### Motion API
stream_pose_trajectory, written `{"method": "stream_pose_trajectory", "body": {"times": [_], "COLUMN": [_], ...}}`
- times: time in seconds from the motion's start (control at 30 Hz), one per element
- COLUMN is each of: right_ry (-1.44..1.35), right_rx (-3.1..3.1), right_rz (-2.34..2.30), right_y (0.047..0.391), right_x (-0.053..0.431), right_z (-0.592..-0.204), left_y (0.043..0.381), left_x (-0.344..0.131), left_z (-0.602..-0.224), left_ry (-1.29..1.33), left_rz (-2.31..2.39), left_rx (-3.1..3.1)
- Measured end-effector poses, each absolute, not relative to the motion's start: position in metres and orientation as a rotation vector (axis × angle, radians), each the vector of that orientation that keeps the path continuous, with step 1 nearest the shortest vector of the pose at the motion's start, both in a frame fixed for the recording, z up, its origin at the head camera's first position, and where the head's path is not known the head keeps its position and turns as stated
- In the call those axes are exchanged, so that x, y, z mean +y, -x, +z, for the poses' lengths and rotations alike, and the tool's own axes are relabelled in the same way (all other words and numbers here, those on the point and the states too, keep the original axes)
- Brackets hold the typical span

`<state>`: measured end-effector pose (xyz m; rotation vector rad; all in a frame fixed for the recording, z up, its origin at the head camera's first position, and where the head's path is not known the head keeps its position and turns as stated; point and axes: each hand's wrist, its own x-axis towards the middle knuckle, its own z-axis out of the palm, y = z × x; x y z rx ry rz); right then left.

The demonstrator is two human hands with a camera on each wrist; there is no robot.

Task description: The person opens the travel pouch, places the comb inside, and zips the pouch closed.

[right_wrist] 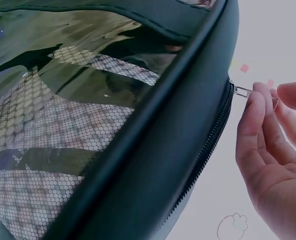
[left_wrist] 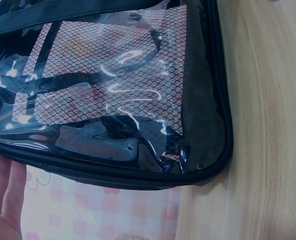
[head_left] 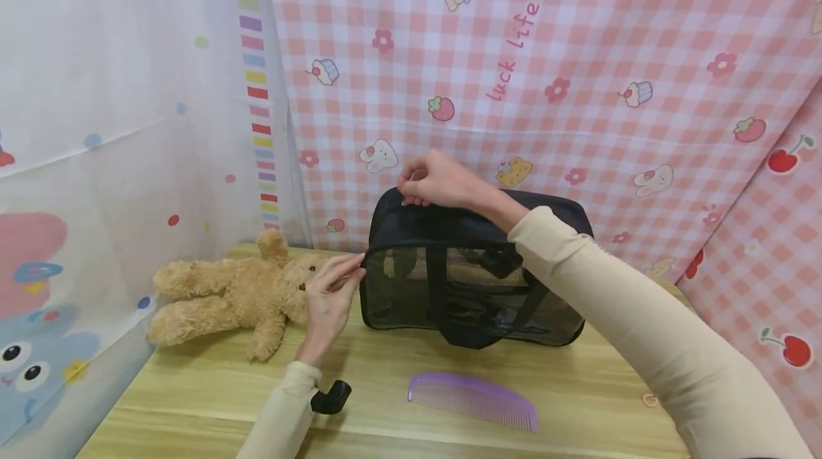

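A see-through toiletry bag [head_left: 398,295] with black trim and black straps stands upright on the table. At its upper left corner, my left hand [head_left: 330,295] pinches the edge, with fingers [left_wrist: 13,192] behind the black piping in the left wrist view. My right hand [head_left: 439,179] is at the left end of the bag's top. There it pinches a metal zipper pull [right_wrist: 242,91] between thumb and fingers. The zipper teeth [right_wrist: 207,150] run along the bag's edge below the pull. Part of the bag's right side is hidden behind my right forearm.
A tan teddy bear [head_left: 247,291] lies left of the bag, partly behind my left hand. In front of the bag is a purple comb [head_left: 472,400]. A small black bent piece [head_left: 331,397] sits against my left sleeve. Patterned cloths [head_left: 417,73] hang behind the wooden table [head_left: 205,395].
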<state>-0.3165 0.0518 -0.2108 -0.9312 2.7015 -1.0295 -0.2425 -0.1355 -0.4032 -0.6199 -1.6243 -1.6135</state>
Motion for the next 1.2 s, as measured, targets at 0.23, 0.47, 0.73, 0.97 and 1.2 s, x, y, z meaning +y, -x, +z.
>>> {"method": "stream_pose_trajectory", "body": {"times": [0.23,0.47,0.73,0.97,1.2], "right_ry": [0.994,1.087,1.104,1.141,1.117], "right_rx": [2.669,2.662,2.65,2.601,2.53], "right_rz": [-1.076,-1.129,-1.19,-1.166,-1.156], "right_y": [0.312,0.306,0.294,0.273,0.247], "right_x": [0.06,0.069,0.075,0.077,0.078], "right_z": [-0.212,-0.214,-0.222,-0.234,-0.251], "left_y": [0.243,0.242,0.242,0.241,0.245], "left_x": [-0.136,-0.136,-0.136,-0.134,-0.137], "left_z": [-0.403,-0.403,-0.404,-0.404,-0.411], "left_ry": [0.625,0.643,0.647,0.652,0.58], "left_rz": [-1.612,-1.613,-1.612,-1.6,-1.563], "left_rx": [-1.632,-1.635,-1.633,-1.616,-1.683]}}
